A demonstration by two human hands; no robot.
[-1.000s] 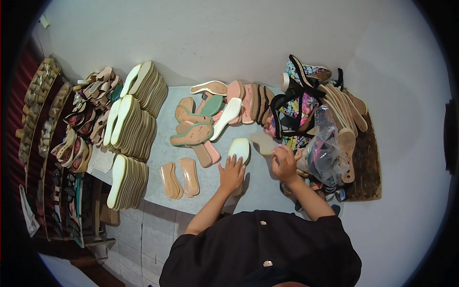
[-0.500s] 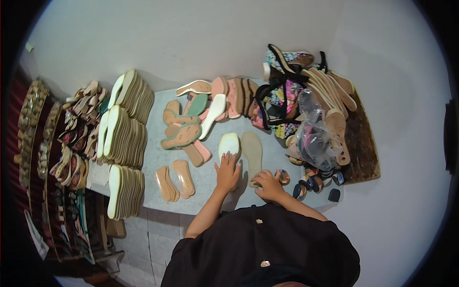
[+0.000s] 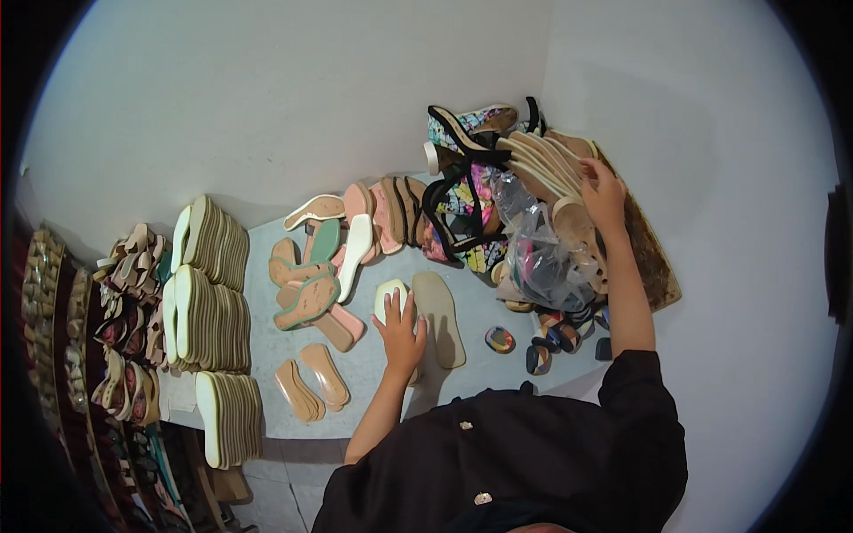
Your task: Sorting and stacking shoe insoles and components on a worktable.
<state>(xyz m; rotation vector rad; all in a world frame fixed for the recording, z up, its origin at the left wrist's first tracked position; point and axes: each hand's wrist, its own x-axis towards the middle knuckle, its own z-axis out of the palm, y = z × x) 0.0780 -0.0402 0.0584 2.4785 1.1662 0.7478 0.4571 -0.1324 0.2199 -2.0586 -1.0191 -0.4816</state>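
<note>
Plain pale walls (image 3: pixel 311 89) rise behind a grey table (image 3: pixel 489 302), with rows of shoes (image 3: pixel 133 382) racked along the left side. Three tall stacks of cream soles (image 3: pixel 209 320) stand at the table's left end, and a worn dark wooden board (image 3: pixel 653 271) lies at its right. Floral wedge sandals (image 3: pixel 484 182) with black straps are heaped toward the back right, next to a fanned pile of pale soles (image 3: pixel 542 164) and a crumpled clear plastic bag (image 3: pixel 542 258). Green, pink, white and tan insoles (image 3: pixel 306 298) overlap left of centre; nearer the person sit two small piles of glossy tan insoles (image 3: pixel 299 391). One grey-beige sole (image 3: pixel 435 315) lies flat at the middle, just beside a single cream sole (image 3: pixel 391 286) partly covered by the left hand (image 3: pixel 404 339). That hand rests palm down, fingers spread. The right hand (image 3: pixel 606 197) reaches to the pale pile's near edge, fingers somewhat bent; at this distance I cannot tell whether they grip anything. Smallest, a round multicoloured piece (image 3: pixel 499 339) lies near other patterned scraps (image 3: pixel 560 333).
</note>
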